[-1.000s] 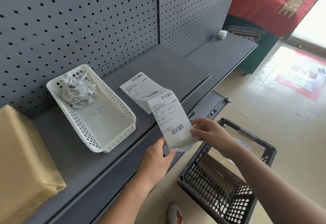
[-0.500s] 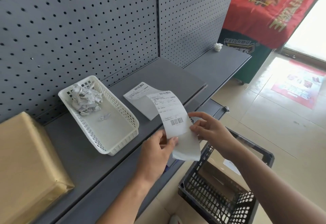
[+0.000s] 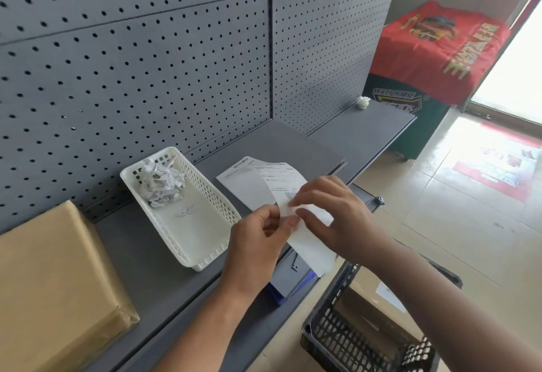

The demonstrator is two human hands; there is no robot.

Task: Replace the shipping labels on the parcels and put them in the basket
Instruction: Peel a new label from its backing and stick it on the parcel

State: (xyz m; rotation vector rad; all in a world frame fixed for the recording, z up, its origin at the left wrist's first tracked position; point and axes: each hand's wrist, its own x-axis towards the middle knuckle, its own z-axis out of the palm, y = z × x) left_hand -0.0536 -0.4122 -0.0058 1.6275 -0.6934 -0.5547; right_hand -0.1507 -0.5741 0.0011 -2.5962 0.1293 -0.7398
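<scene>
Both the left hand (image 3: 258, 242) and right hand (image 3: 331, 213) are pinching a fresh shipping label (image 3: 311, 242) over the shelf (image 3: 152, 272), one parcel (image 3: 369, 313) lying in the black basket (image 3: 328, 339), the brown parcel (image 3: 52, 283) awaiting relabelling.

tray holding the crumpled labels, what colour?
White, with a perforated lattice wall: the plastic tray on the shelf, head view.

Grey pegboard (image 3: 132, 78) w/ rows of small dark holes, landmark. Below it: grey shelf (image 3: 140, 257); white lattice-walled tray (image 3: 202, 195) w/ crumpled white paper, black print (image 3: 161, 184); white label strip (image 3: 281, 181) w/ black barcode. Lower left: tan parcel (image 3: 52, 283). Lower right: black mesh basket (image 3: 346, 339). Far right: red cloth, yellow lettering (image 3: 440, 49).
</scene>
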